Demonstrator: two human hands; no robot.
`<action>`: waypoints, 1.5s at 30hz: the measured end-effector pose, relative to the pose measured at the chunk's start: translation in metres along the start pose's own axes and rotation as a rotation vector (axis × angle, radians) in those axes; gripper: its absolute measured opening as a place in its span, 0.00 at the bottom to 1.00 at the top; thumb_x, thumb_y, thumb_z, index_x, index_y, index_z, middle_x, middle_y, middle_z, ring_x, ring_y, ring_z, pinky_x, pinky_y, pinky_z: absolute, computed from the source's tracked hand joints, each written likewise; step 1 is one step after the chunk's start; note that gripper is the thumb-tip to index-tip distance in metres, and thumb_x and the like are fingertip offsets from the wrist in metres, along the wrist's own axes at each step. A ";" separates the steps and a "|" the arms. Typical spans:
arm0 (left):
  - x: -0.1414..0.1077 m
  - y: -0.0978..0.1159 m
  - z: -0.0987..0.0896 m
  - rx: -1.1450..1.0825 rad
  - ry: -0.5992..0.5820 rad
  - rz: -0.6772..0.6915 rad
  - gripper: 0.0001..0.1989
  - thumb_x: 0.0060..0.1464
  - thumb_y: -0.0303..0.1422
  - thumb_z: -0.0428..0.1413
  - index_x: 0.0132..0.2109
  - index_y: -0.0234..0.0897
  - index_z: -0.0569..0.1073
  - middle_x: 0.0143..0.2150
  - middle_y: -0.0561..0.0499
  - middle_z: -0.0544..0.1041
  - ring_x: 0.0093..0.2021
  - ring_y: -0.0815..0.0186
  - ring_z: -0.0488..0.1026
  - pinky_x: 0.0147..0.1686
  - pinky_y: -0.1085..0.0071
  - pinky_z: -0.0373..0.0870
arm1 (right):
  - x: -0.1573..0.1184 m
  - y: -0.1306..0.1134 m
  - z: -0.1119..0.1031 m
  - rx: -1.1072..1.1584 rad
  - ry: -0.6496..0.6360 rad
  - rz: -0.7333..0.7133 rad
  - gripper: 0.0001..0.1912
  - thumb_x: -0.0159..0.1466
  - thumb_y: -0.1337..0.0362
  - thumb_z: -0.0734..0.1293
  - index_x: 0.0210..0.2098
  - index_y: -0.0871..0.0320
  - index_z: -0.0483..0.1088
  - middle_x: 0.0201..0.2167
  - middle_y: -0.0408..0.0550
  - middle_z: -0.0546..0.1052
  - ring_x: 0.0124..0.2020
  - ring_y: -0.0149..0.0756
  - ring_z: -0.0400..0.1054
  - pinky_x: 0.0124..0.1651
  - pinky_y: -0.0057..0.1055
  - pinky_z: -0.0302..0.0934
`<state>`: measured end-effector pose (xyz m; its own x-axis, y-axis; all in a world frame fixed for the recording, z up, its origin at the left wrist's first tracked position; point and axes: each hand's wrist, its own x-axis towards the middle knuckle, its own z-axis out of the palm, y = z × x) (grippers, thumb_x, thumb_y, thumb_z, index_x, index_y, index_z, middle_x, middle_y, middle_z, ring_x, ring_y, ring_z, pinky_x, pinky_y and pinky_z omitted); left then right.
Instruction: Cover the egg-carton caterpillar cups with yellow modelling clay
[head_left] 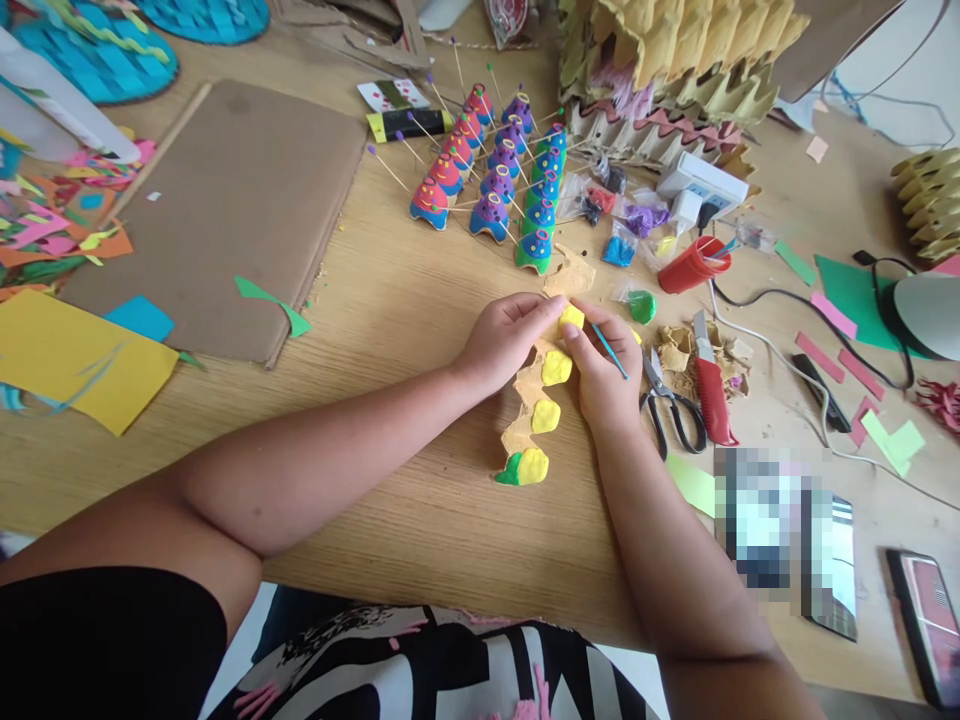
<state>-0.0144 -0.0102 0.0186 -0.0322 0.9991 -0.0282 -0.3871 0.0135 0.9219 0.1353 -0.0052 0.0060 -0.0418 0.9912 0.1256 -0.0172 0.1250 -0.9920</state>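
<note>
An egg-carton strip (517, 434) runs toward me over the table, its cups capped with yellow clay (556, 367). Green clay (511, 470) covers part of the nearest cup. My left hand (504, 342) is closed on the strip's far end, thumb against the topmost yellow cap. From the other side, the thumb of my right hand (611, 375) presses the same cap. A thin blue stick (610, 352) is tucked in my right hand, its tip pointing toward me. Fingers behind the strip are partly hidden.
Beyond my hands stand finished-looking caterpillars in red (446, 172), purple (491, 214) and green-blue (538, 212), with sticks poking out. Scissors (671, 405), a red-handled knife (712, 390) and a red cup (694, 264) lie right. Cardboard (232, 210) is left; egg trays (667, 60) are stacked behind.
</note>
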 end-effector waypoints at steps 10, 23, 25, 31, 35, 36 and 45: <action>-0.002 -0.001 -0.001 0.048 0.016 -0.019 0.26 0.59 0.54 0.67 0.29 0.36 0.75 0.24 0.55 0.67 0.26 0.71 0.62 0.28 0.70 0.58 | 0.002 0.003 -0.002 -0.029 -0.011 -0.037 0.20 0.61 0.46 0.80 0.49 0.45 0.80 0.42 0.43 0.85 0.47 0.40 0.81 0.52 0.43 0.80; -0.002 0.000 -0.002 0.039 -0.018 -0.058 0.24 0.58 0.53 0.68 0.30 0.36 0.77 0.26 0.54 0.72 0.27 0.70 0.66 0.28 0.71 0.63 | 0.001 -0.003 0.001 0.012 0.006 0.015 0.22 0.55 0.46 0.83 0.44 0.47 0.81 0.37 0.40 0.83 0.36 0.33 0.77 0.46 0.37 0.79; -0.002 0.000 -0.001 0.043 -0.015 -0.043 0.24 0.58 0.53 0.68 0.29 0.36 0.76 0.25 0.54 0.72 0.27 0.70 0.66 0.29 0.71 0.62 | 0.001 -0.004 0.000 0.022 0.003 0.034 0.22 0.56 0.46 0.83 0.45 0.46 0.81 0.39 0.41 0.83 0.39 0.35 0.78 0.48 0.38 0.79; -0.003 0.000 0.001 0.036 -0.012 -0.018 0.23 0.58 0.53 0.68 0.31 0.36 0.79 0.28 0.53 0.76 0.31 0.68 0.70 0.34 0.70 0.67 | 0.000 -0.008 0.002 -0.036 0.027 0.012 0.19 0.60 0.44 0.79 0.46 0.46 0.80 0.41 0.45 0.82 0.47 0.40 0.78 0.52 0.41 0.77; -0.003 -0.002 -0.001 0.038 -0.007 -0.041 0.22 0.58 0.52 0.68 0.31 0.36 0.79 0.28 0.53 0.76 0.30 0.69 0.69 0.33 0.71 0.66 | -0.001 -0.006 0.001 -0.057 0.048 0.025 0.18 0.61 0.46 0.79 0.45 0.46 0.81 0.40 0.44 0.82 0.45 0.39 0.77 0.51 0.39 0.76; -0.003 -0.002 -0.001 0.035 -0.004 -0.047 0.23 0.58 0.52 0.68 0.31 0.36 0.79 0.28 0.53 0.76 0.30 0.69 0.69 0.33 0.71 0.66 | -0.001 -0.005 0.000 -0.061 0.047 0.029 0.18 0.61 0.46 0.79 0.45 0.46 0.81 0.40 0.44 0.83 0.45 0.39 0.77 0.51 0.39 0.76; 0.000 0.006 0.001 -0.070 -0.016 -0.170 0.28 0.53 0.62 0.67 0.33 0.38 0.79 0.27 0.53 0.75 0.27 0.70 0.67 0.30 0.70 0.63 | 0.006 0.008 0.002 0.104 0.149 0.044 0.21 0.69 0.39 0.68 0.44 0.48 0.77 0.43 0.44 0.83 0.45 0.37 0.79 0.52 0.38 0.74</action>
<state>-0.0159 -0.0098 0.0248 0.0540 0.9831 -0.1750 -0.4489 0.1805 0.8752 0.1332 0.0018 -0.0009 0.1037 0.9921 0.0711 -0.1217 0.0836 -0.9890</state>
